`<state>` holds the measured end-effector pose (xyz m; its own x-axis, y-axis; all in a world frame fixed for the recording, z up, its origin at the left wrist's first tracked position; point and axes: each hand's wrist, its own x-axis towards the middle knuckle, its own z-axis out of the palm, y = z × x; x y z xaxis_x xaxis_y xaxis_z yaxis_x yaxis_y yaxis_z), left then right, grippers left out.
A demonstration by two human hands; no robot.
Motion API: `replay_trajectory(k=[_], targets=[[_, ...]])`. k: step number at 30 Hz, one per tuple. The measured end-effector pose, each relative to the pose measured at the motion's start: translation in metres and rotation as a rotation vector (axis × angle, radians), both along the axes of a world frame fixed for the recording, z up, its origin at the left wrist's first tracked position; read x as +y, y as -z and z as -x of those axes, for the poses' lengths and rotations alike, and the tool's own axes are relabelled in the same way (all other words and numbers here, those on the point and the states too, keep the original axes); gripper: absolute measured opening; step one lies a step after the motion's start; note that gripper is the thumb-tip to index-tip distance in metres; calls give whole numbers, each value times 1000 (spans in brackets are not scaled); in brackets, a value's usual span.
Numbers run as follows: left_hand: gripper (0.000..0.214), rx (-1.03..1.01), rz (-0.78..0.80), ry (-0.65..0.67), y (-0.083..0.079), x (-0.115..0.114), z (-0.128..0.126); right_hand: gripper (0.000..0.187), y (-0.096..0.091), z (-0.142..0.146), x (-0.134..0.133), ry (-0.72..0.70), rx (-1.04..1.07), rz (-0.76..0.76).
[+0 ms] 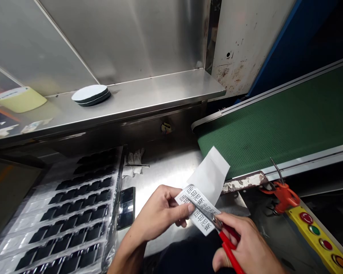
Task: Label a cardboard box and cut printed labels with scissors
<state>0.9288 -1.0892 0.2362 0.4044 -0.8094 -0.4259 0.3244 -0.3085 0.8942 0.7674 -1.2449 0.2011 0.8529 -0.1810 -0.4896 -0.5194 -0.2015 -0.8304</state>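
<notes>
The label sheet (pixel 208 186) is in front of me above the metal bench (pixel 162 171), pinched between the thumb and fingers of my left hand (pixel 161 211). My right hand (pixel 244 241) grips the scissors (pixel 216 222) by their red handles, blades across the printed rows. Left of the sheet lie a phone (pixel 126 208) and trays (pixel 107 224) of black pieces; the green belt (pixel 277 118) stands beyond, to the right.

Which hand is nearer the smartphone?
Left. The left hand is just right of the smartphone; the right hand is farther right, holding the red-handled scissors.
</notes>
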Motion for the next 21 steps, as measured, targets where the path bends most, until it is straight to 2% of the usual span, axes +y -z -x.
replay_trajectory(k=[6, 13, 16, 21], targets=[[16, 2, 12, 12, 2, 1, 0, 25, -1, 0, 1, 1, 56, 47], [17, -6, 26, 20, -1, 2, 0, 29, 2, -2, 4, 35, 17, -72], [18, -15, 28, 10, -1, 2, -1, 35, -1, -2, 6, 12, 39, -26], [20, -37, 8, -10, 1, 1, -3, 34, -8, 2, 9, 32, -3, 164]])
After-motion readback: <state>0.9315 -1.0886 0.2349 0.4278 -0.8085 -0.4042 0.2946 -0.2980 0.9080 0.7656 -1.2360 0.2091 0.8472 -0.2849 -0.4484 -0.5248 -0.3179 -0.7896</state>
